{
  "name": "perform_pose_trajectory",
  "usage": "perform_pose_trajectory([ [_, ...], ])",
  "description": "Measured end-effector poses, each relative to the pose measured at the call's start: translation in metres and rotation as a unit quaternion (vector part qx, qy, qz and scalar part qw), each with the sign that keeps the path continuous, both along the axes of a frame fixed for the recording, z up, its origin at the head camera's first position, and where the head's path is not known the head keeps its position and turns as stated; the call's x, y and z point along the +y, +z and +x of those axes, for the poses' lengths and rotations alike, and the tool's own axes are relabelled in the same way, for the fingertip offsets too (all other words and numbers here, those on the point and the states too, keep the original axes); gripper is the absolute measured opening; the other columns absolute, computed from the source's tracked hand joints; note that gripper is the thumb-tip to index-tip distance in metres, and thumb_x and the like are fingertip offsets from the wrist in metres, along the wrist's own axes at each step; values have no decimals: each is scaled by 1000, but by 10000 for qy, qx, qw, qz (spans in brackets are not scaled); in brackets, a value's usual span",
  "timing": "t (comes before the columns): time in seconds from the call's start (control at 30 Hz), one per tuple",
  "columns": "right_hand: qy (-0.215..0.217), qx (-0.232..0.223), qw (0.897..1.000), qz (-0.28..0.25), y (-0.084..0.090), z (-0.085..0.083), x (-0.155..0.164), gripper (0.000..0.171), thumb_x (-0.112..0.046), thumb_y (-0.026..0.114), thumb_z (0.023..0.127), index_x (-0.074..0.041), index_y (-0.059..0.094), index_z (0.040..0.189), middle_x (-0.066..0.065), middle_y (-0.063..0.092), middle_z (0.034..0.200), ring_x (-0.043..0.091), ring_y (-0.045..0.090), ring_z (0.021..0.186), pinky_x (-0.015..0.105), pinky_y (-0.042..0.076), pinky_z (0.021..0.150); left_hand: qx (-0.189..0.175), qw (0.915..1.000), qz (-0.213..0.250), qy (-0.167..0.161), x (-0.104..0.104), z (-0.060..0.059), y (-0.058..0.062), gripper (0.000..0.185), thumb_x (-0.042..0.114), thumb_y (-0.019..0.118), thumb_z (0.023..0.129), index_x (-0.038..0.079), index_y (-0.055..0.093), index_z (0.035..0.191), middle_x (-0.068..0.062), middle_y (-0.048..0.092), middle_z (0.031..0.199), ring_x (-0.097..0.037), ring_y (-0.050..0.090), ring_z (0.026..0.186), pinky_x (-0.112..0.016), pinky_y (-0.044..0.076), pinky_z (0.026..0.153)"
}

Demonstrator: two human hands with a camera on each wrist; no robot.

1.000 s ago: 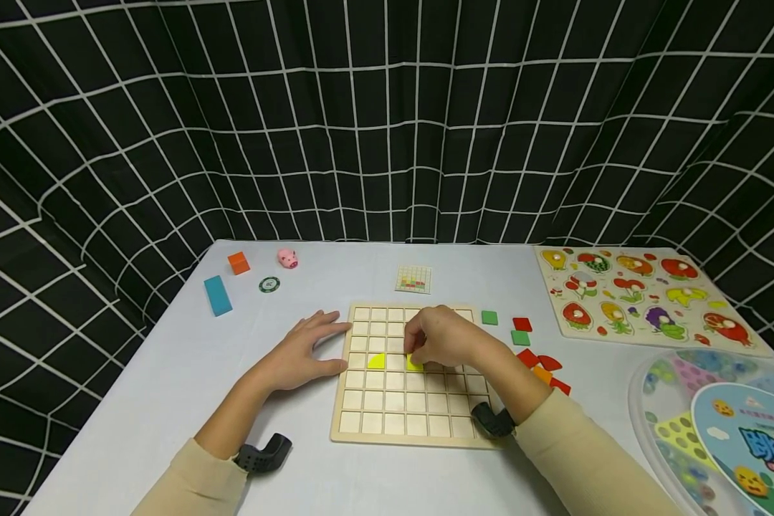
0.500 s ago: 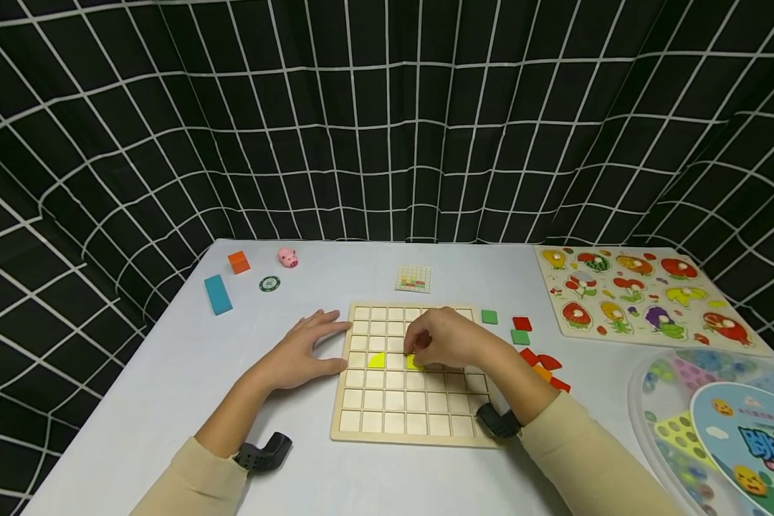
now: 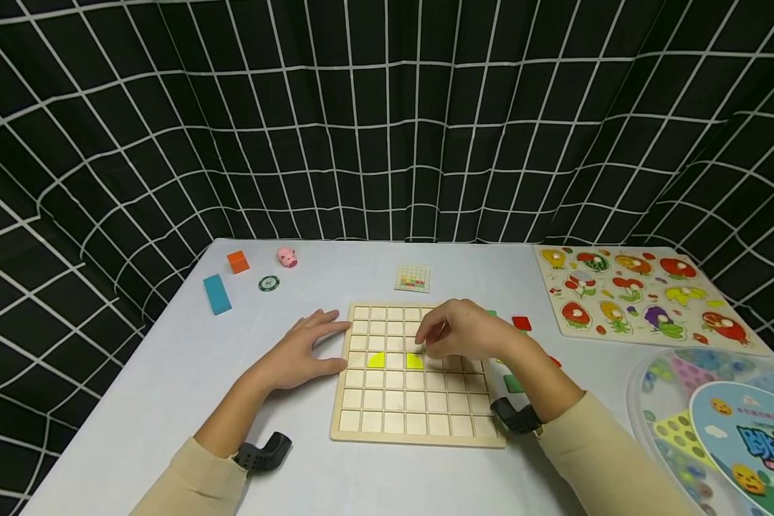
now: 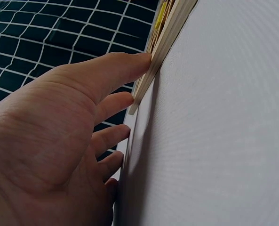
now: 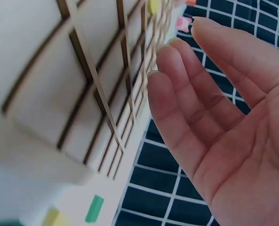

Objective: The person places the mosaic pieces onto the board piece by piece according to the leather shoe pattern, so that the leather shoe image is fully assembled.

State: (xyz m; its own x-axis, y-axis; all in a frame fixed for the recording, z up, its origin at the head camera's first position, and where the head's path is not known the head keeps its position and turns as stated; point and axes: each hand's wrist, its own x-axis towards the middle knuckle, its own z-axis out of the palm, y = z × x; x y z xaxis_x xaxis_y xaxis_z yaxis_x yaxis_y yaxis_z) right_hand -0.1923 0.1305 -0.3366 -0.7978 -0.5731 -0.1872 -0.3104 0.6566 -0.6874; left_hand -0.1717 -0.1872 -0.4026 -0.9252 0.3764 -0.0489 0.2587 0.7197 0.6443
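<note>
A wooden grid board (image 3: 419,439) lies at the middle of the table. Two yellow pieces sit in its cells: a quarter-round one (image 3: 375,360) on the left and another yellow piece (image 3: 415,361) further right. My left hand (image 3: 303,355) rests at the board's left edge, thumb and index fingertip at the rim, as the left wrist view also shows. Over the board's right half hovers my right hand (image 3: 467,330), just right of the second yellow piece. Its fingers (image 5: 165,99) are loosely bent with nothing between them in the right wrist view.
Right of the board lie red (image 3: 521,323) and green (image 3: 514,383) tiles, partly hidden by my right arm. A small pattern card (image 3: 413,279) lies behind the board. Further right are a fruit puzzle (image 3: 645,297) and a round game box (image 3: 742,430). A blue block (image 3: 217,294) lies far left.
My right hand has let go of the second yellow piece and moved up and to the right, leaving it in its cell. The left hand stays put.
</note>
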Motion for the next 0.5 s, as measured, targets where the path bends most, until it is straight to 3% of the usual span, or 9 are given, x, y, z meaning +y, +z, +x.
perform_pose_trajectory([
  [0.5, -426, -194, 9989, 84, 16, 0, 57, 10, -7, 77, 90, -7, 78, 100, 2, 72, 90, 20, 61, 83, 32, 55, 74, 33, 10000, -31, -9, 0, 0, 0, 66, 33, 77, 89, 19, 56, 150, -13, 36, 167, -40, 16, 160, -65, 11, 128],
])
